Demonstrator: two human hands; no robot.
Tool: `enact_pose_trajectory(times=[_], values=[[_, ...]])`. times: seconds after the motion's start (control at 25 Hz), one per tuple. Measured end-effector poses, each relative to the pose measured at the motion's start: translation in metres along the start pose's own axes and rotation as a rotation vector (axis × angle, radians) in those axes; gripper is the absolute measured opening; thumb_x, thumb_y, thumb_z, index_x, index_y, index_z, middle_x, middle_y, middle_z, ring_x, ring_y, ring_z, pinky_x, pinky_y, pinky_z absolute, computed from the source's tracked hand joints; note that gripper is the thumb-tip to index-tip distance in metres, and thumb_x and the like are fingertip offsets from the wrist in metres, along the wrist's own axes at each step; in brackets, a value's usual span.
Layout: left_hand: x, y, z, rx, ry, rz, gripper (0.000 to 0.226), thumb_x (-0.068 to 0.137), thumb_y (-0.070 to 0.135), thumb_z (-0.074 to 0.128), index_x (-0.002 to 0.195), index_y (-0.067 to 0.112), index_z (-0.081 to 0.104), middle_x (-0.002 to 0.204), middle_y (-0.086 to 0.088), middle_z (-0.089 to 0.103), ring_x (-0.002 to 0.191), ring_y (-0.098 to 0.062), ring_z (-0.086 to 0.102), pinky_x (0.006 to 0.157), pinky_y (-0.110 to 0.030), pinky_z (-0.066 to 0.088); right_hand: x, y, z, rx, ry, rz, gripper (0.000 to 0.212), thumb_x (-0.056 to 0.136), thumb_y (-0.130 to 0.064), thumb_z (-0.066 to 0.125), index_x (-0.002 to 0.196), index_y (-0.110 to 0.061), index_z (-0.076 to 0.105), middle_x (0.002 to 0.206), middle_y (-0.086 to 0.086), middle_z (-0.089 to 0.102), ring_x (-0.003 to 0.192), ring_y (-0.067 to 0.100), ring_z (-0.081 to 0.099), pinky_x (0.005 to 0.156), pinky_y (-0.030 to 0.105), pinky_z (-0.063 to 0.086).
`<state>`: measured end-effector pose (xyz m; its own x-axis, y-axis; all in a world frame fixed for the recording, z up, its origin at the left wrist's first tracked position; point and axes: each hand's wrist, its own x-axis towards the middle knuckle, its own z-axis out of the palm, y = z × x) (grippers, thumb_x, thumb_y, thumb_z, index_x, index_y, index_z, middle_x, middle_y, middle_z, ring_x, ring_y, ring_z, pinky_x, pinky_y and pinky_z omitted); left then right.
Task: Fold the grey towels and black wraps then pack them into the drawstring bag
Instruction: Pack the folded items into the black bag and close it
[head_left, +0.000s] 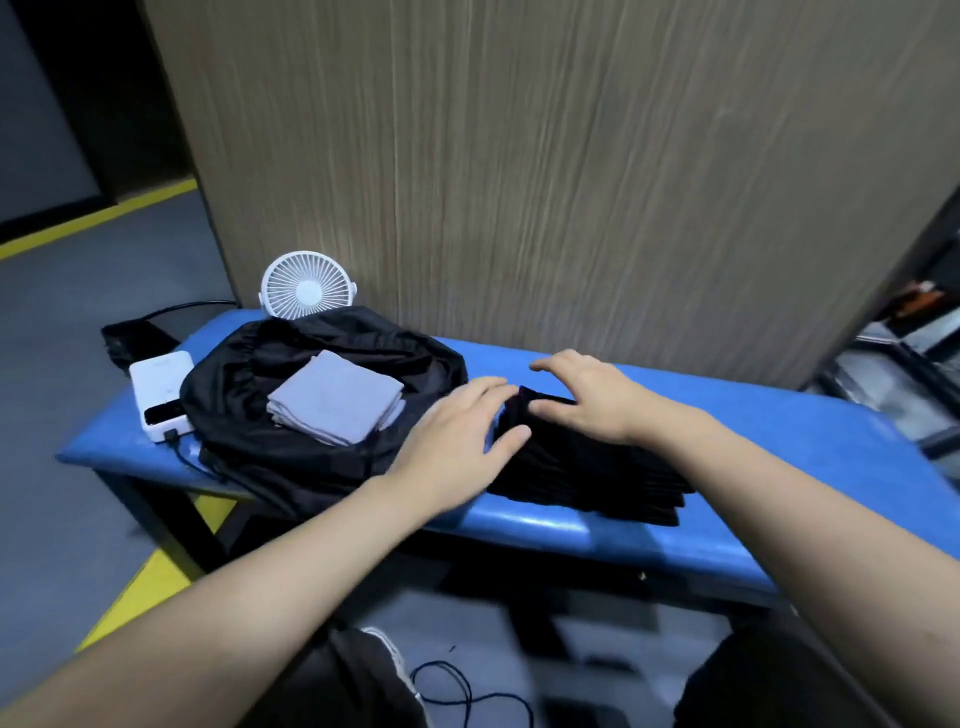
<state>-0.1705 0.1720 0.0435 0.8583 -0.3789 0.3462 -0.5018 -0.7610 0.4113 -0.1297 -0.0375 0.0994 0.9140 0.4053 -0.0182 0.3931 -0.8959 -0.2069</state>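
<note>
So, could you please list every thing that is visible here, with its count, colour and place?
grey towels: one folded stack, grey, lying on top of the drawstring bag
drawstring bag: one, black, left part of the bench
black wraps: one stack, black, middle of the bench
bench: one, blue
fan: one, white, behind the bag
power bank: one, white, left of the bag
left hand: fingers straight, touching the wraps' left end
right hand: fingers resting on the wraps

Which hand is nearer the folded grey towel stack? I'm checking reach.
Left. The left hand lies just right of the folded grey towel stack; the right hand rests farther right.
</note>
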Motion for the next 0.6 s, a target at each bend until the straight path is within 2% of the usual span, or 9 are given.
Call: enact_pose_trajectory(times=[0.16,0.28,0.4,0.52,0.6], values=[[0.012,0.020,0.029,0.061,-0.090,-0.020,0.070,0.098,0.061,0.034,0.155,0.021,0.027,0.162,0.006,0.024,0.149,-0.009,0.017,0.121,-0.033,0.018,-0.014,0.032,0.014,-0.019,-0.128,0.066,0.080,0.093,-0.062,0.051,0.157,-0.022,0.024,0.158,0.002,0.033,0.148,0.022,0.026,0.122,0.041,0.018],[0.018,0.021,0.037,0.073,-0.111,-0.037,0.073,0.097,0.063,0.031,0.157,0.022,0.022,0.164,0.007,0.017,0.151,-0.010,0.010,0.122,-0.035,0.015,-0.015,0.040,0.023,-0.025,-0.202,0.045,0.105,0.080,-0.077,0.053,0.160,-0.023,0.011,0.165,0.001,0.019,0.153,0.020,0.013,0.125,0.042,0.008],[0.026,0.014,0.043,0.125,-0.163,-0.022,0.080,0.092,0.069,0.022,0.158,0.025,0.014,0.165,0.010,0.009,0.152,-0.008,0.002,0.123,-0.035,0.010,-0.009,0.045,0.022,-0.032,-0.263,0.036,0.124,0.071,-0.079,0.064,0.160,-0.020,0.001,0.167,0.000,0.008,0.154,0.017,0.003,0.125,0.044,0.000],[0.027,0.003,0.050,0.244,-0.266,0.003,0.085,0.087,0.073,0.012,0.158,0.027,0.003,0.165,0.013,-0.002,0.151,-0.006,-0.005,0.124,-0.037,0.005,-0.001,0.046,0.033,-0.158,-0.364,0.042,0.139,0.062,-0.081,0.071,0.159,-0.019,-0.008,0.168,0.001,0.004,0.155,0.017,0.002,0.124,0.050,-0.005],[0.027,-0.003,0.055,0.282,-0.294,0.018,0.091,0.082,0.076,0.004,0.158,0.026,0.002,0.165,0.013,-0.003,0.151,-0.006,-0.006,0.124,-0.038,0.005,0.003,0.040,0.047,-0.288,-0.436,0.058,0.149,0.056,-0.083,0.072,0.158,-0.018,-0.014,0.166,0.006,0.010,0.154,0.022,0.007,0.124,0.053,-0.005]])
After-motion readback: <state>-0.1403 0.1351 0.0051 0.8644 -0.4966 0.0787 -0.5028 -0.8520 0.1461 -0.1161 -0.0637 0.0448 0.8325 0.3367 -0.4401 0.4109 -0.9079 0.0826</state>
